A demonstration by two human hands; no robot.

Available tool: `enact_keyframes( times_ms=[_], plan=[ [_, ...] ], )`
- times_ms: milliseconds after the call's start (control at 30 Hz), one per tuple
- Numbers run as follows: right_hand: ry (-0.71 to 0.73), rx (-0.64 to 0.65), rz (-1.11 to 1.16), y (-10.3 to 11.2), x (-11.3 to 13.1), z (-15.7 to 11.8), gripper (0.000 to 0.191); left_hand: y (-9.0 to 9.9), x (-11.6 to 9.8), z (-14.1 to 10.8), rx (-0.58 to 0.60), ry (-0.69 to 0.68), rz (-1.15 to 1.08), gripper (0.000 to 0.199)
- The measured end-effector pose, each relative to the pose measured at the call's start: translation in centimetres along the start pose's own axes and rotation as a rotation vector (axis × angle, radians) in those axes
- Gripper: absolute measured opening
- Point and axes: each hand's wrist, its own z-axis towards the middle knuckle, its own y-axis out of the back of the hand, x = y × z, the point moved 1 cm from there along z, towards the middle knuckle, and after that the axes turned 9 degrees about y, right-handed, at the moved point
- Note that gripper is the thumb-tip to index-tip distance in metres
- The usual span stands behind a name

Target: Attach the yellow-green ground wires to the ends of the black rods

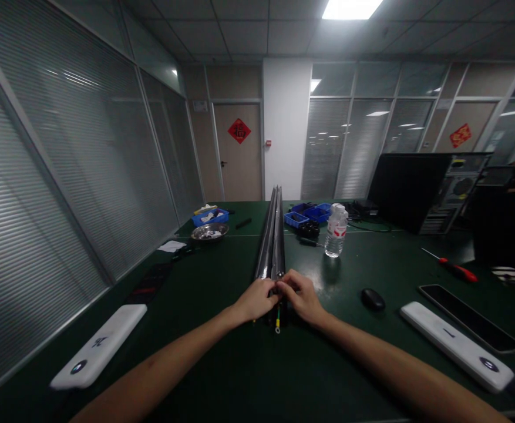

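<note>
Two long dark metal profiles (265,247) lie side by side on the green table, pointing away from me. My left hand (257,301) rests over their near end, its fingers closed and meeting those of my right hand (302,298). The right fingers are pinched together at the same spot; what sits between the fingertips is hidden. Just below the hands, a yellow-green wire with a ring terminal (278,326) sticks out toward me.
Right of the profiles are a water bottle (336,232), a black mouse (373,299), a phone (471,317), a white device (455,345) and a red screwdriver (457,269). Left are a metal bowl (209,232), a blue tray (199,220) and another white device (101,346).
</note>
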Motion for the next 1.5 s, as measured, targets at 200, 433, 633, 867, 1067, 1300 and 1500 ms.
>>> enact_keyframes(
  times_ms=[200,433,633,867,1067,1300,1500],
  plan=[
    [0.021,0.045,0.081,0.2,0.0,0.5,0.028,0.1,-0.5,-0.3,-0.015,-0.008,0.028,0.018],
    [-0.013,0.035,0.079,0.0,-0.6,0.3,0.028,-0.2,0.2,0.2,-0.009,0.000,0.059,0.022],
    [0.002,-0.004,-0.053,-0.4,-0.5,-0.1,0.023,-0.1,0.3,0.3,0.005,0.012,0.072,0.022],
    [0.028,-0.051,-0.093,-0.2,-0.1,0.0,0.023,0.0,0.0,0.0,-0.004,0.026,0.075,0.023],
    [0.033,0.001,-0.010,0.1,-0.3,0.1,0.024,-0.1,-0.2,0.0,-0.042,-0.018,0.072,0.021],
    [-0.045,0.022,0.169,0.0,-1.3,0.5,0.027,-0.4,0.3,0.1,-0.042,-0.004,0.104,0.021],
    [0.060,0.007,-0.032,-0.1,-0.5,0.2,0.022,-0.3,0.2,0.1,0.000,0.068,0.114,0.024]
  ],
)
